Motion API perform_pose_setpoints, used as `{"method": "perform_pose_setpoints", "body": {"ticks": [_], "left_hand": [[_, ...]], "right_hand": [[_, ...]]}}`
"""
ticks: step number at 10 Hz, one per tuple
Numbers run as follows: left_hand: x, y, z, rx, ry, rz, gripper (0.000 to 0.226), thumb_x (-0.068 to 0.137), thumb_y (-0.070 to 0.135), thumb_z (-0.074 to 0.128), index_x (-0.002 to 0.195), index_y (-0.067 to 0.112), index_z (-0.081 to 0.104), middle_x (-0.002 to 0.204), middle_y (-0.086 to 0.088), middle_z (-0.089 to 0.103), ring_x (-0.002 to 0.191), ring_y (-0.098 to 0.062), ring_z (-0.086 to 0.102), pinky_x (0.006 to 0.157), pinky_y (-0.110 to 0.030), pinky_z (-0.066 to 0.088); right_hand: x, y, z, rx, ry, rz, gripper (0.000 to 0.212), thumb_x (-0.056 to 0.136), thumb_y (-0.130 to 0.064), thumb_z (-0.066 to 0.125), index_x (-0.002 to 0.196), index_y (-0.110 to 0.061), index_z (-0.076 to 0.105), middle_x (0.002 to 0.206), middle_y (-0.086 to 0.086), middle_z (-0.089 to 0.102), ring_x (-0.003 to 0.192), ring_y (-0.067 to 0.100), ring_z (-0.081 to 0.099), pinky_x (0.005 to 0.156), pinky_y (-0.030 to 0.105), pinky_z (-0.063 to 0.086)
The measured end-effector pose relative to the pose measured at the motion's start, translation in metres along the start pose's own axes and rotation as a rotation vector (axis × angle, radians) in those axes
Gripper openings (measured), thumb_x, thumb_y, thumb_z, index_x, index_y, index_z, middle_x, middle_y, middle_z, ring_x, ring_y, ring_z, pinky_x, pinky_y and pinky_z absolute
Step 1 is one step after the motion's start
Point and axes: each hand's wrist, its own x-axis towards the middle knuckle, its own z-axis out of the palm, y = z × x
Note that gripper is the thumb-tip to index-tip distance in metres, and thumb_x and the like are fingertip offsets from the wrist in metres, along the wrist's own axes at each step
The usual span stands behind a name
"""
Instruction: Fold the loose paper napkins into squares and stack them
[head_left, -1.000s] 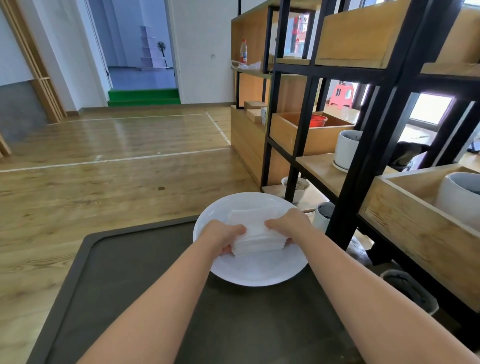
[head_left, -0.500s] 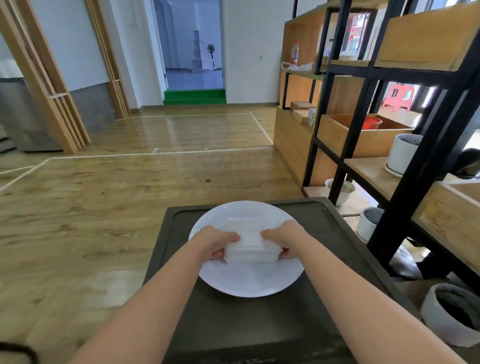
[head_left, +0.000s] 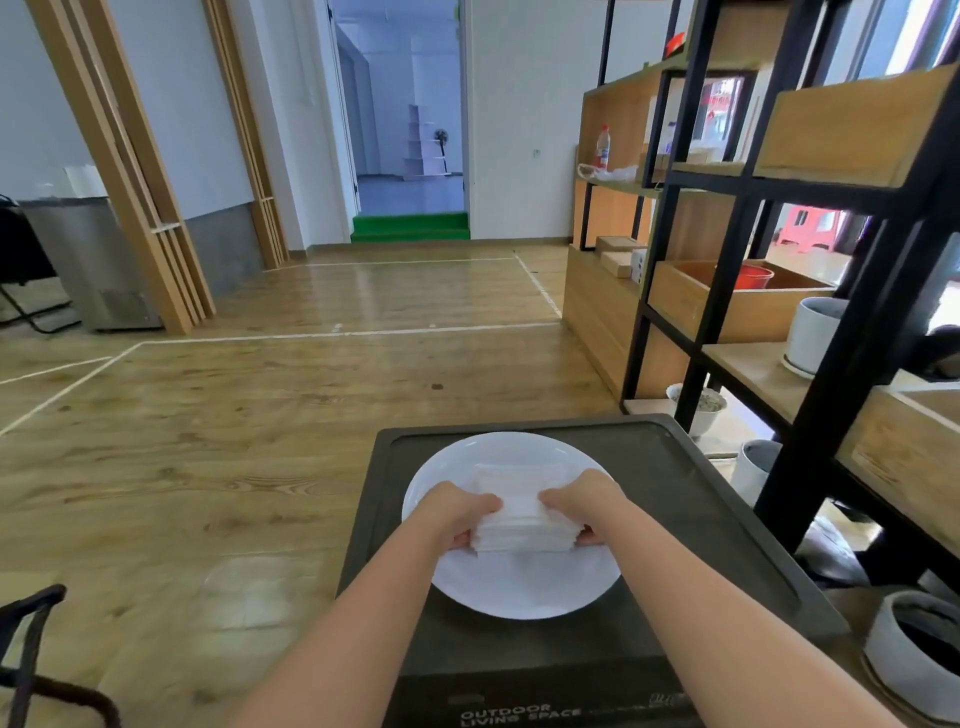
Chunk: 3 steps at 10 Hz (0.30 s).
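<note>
your left hand (head_left: 457, 512) and right hand (head_left: 584, 501) are still gripping the white stack of folded paper napkins (head_left: 522, 512), now sitting centred on the round white plate (head_left: 524, 592) on the dark desk (head_left: 691, 499), so stacking looks nearly finished.

Left hand (head_left: 454, 514) and right hand (head_left: 584, 501) both curled, arms outstretched.

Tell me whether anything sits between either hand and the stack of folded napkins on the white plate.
Nothing visible does. The left hand grips the left side of the napkin stack and the right hand grips its right side, both in direct contact. The stack sits over the white plate on the dark table, with no other object near it.
</note>
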Motion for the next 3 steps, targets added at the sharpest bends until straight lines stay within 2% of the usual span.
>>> {"method": "perform_pose_setpoints", "body": {"ticks": [1, 2, 3], "left_hand": [[-0.001, 0.001, 0.005, 0.033, -0.001, 0.008, 0.024, 0.084, 0.032, 0.068, 0.087, 0.012, 0.057, 0.079, -0.006, 0.063, 0.065, -0.016, 0.061, 0.049, -0.023, 0.050], [-0.004, 0.006, 0.009, 0.080, 0.011, 0.008, 0.024, 0.084, 0.033, 0.068, 0.080, 0.013, 0.054, 0.078, -0.006, 0.062, 0.067, -0.018, 0.062, 0.054, -0.026, 0.054], [-0.017, 0.022, -0.001, 0.114, 0.173, 0.055, 0.031, 0.085, 0.041, 0.061, 0.083, 0.011, 0.056, 0.073, -0.001, 0.058, 0.066, -0.018, 0.057, 0.055, -0.026, 0.047]], "right_hand": [[0.001, 0.008, -0.005, 0.008, 0.014, -0.012, 0.029, 0.083, -0.040, 0.063, 0.078, -0.015, 0.050, 0.079, 0.005, 0.057, 0.069, 0.020, 0.058, 0.057, 0.028, 0.055], [-0.003, 0.009, -0.005, -0.011, 0.033, -0.037, 0.027, 0.085, -0.039, 0.061, 0.075, -0.016, 0.049, 0.077, 0.004, 0.057, 0.067, 0.019, 0.058, 0.055, 0.028, 0.053], [-0.016, -0.002, -0.015, -0.041, 0.143, -0.104, 0.028, 0.087, -0.034, 0.059, 0.071, -0.015, 0.047, 0.071, 0.000, 0.052, 0.069, 0.019, 0.059, 0.051, 0.025, 0.043]]}}
